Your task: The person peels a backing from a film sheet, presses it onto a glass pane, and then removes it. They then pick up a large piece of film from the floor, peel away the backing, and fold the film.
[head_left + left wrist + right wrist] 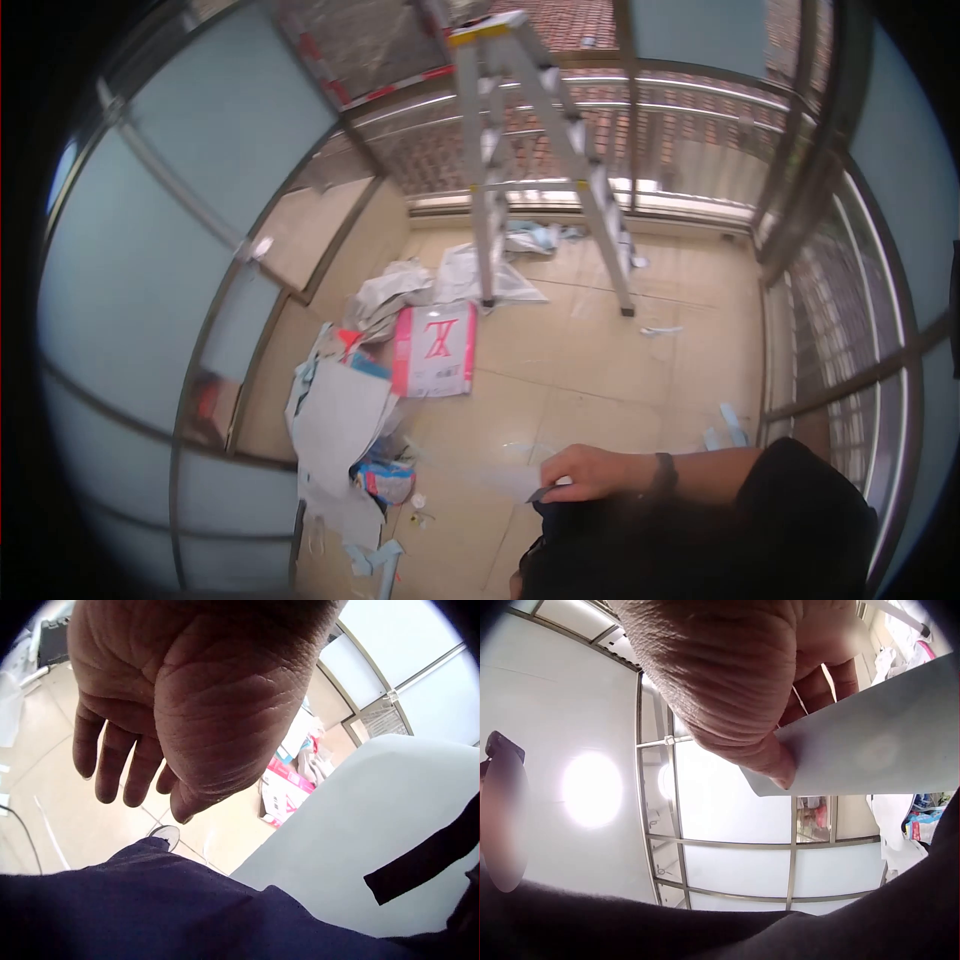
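Observation:
In the head view my right hand (585, 473) is held low in front of the dark clothing, pinching the edge of a thin flat sheet. From the right wrist, that grey-white sheet (877, 742) runs off to the right, with the thumb laid on its near face and the fingers behind it. My left hand (187, 697) hangs with loose, spread fingers above the floor and holds nothing. Beside it, a large pale panel (337, 832) with a black strip (420, 859) across it fills the lower right of the left wrist view.
An aluminium stepladder (570, 140) stands by the railing. A pink-and-white printed packet (437, 350), crumpled sheeting (390, 295) and white scrap sheets (340, 430) lie on the tiled floor at left. Blue strips (733, 425) lie near the right wall. Framed glass panels surround the space.

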A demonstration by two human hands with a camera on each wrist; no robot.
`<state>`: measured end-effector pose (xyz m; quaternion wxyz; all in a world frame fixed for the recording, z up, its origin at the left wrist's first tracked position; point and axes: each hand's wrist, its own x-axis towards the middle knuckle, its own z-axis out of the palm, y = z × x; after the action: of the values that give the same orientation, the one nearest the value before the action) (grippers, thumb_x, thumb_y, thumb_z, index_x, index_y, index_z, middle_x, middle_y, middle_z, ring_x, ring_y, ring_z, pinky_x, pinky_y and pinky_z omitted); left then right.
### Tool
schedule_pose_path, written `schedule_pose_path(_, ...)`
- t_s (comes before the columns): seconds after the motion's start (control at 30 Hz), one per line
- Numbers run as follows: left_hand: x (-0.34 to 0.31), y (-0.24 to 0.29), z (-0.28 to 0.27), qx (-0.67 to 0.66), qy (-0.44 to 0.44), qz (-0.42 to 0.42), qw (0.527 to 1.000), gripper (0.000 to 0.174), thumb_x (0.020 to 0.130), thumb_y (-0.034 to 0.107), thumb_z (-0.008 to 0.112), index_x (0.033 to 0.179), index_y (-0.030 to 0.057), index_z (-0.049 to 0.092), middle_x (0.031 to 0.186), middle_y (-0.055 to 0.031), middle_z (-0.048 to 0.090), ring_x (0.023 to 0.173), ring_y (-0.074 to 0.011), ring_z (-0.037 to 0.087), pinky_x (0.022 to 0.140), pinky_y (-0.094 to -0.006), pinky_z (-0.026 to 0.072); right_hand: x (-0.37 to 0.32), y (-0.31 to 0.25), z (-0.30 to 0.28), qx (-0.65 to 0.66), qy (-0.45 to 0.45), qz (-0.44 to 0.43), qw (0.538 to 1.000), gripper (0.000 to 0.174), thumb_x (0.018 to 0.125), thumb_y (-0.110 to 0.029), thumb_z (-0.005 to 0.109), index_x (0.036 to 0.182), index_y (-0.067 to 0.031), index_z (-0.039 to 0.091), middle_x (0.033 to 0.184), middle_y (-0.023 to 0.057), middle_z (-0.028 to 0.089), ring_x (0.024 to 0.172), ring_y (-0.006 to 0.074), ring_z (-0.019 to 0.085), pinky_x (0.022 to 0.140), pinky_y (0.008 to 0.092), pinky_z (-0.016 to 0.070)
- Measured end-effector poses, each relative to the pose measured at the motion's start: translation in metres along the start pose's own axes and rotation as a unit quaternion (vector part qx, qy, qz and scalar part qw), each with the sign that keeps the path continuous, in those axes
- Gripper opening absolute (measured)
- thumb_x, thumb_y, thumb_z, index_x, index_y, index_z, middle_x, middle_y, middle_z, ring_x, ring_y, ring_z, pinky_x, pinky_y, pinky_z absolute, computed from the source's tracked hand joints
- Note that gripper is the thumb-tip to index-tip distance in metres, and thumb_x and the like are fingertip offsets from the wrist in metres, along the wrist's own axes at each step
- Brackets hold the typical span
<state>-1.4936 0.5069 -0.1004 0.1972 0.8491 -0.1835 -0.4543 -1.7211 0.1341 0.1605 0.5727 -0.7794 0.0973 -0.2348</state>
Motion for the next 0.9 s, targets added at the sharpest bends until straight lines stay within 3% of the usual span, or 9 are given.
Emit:
schedule_pose_path(0.33, 0.037, 0.04, -0.021, 0.135, 0.007, 0.118, 0.984, 0.051, 0.09, 0.044, 0.062, 0.107, -0.0032, 0.07, 0.114, -0.0249, 0.069, 0.105, -0.0376, 0.065, 0.091, -0.0455, 0.0484, -0.021, -0.006, -0.007, 0.032, 0.074, 0.024, 0.996, 0.017, 0.082, -0.016, 0.074, 0.082, -0.0021, 0.064, 0.076, 0.0128, 0.063, 0.071, 0.031, 0.062, 0.064, 0.0396, 0.0474)
schedule_pose_path(0.63, 0.092, 0.104, -0.091, 0.197, 0.067, 0.252, 0.945, 0.053, 0.091, 0.045, 0.063, 0.11, -0.004, 0.069, 0.117, -0.025, 0.068, 0.106, -0.0382, 0.065, 0.093, -0.0446, 0.0486, -0.032, -0.013, -0.007, -0.003, 0.178, 0.016, 0.984, 0.019, 0.081, -0.018, 0.073, 0.08, -0.0013, 0.064, 0.075, 0.0126, 0.063, 0.07, 0.0303, 0.062, 0.064, 0.0387, 0.0478)
schedule_pose_path(0.73, 0.117, 0.14, -0.12, 0.196, 0.091, 0.308, 0.926, 0.053, 0.092, 0.045, 0.063, 0.111, -0.0043, 0.069, 0.119, -0.0251, 0.067, 0.106, -0.0384, 0.064, 0.093, -0.0443, 0.0487, -0.028, -0.027, 0.0, -0.011, 0.2, 0.062, 0.978, 0.018, 0.08, -0.018, 0.072, 0.081, -0.0012, 0.065, 0.075, 0.0129, 0.063, 0.07, 0.0302, 0.062, 0.064, 0.0382, 0.0481)
schedule_pose_path(0.8, 0.071, 0.244, -0.135, 0.106, 0.126, 0.215, 0.963, 0.085, 0.083, 0.053, 0.074, 0.148, 0.0076, 0.044, 0.142, -0.0286, 0.05, 0.133, -0.0236, 0.052, 0.111, -0.0361, 0.0363, -0.018, -0.031, 0.005, -0.018, 0.229, 0.051, 0.972, 0.017, 0.08, -0.017, 0.072, 0.081, -0.0012, 0.066, 0.075, 0.0129, 0.063, 0.07, 0.0299, 0.062, 0.064, 0.0382, 0.048)
schedule_pose_path(0.83, 0.085, 0.269, -0.13, -0.029, 0.123, 0.332, 0.935, 0.068, 0.089, 0.038, 0.065, 0.143, 0.002, 0.048, 0.142, -0.0252, 0.051, 0.132, -0.0281, 0.051, 0.112, -0.0388, 0.0362, -0.015, -0.034, 0.006, -0.025, 0.23, 0.051, 0.972, 0.017, 0.08, -0.017, 0.072, 0.081, -0.0012, 0.066, 0.075, 0.0129, 0.063, 0.07, 0.0299, 0.062, 0.064, 0.0382, 0.048)
schedule_pose_path(0.87, 0.082, 0.301, -0.126, -0.162, 0.117, 0.435, 0.878, 0.052, 0.094, 0.023, 0.056, 0.138, -0.0037, 0.052, 0.142, -0.0219, 0.052, 0.131, -0.0325, 0.05, 0.112, -0.0416, 0.0362, -0.009, -0.041, 0.006, -0.042, 0.241, 0.053, 0.968, 0.017, 0.08, -0.017, 0.072, 0.081, -0.0012, 0.066, 0.075, 0.0129, 0.063, 0.07, 0.0298, 0.062, 0.064, 0.0383, 0.048)
schedule_pose_path(0.9, 0.07, 0.326, -0.134, -0.118, 0.098, 0.462, 0.874, 0.052, 0.093, 0.017, 0.056, 0.141, -0.0039, 0.049, 0.144, -0.0214, 0.048, 0.132, -0.0312, 0.048, 0.114, -0.0416, 0.0336, -0.003, -0.048, 0.008, -0.058, 0.252, 0.055, 0.964, 0.017, 0.08, -0.017, 0.072, 0.082, -0.0012, 0.066, 0.076, 0.013, 0.063, 0.07, 0.0298, 0.062, 0.064, 0.0385, 0.0479)
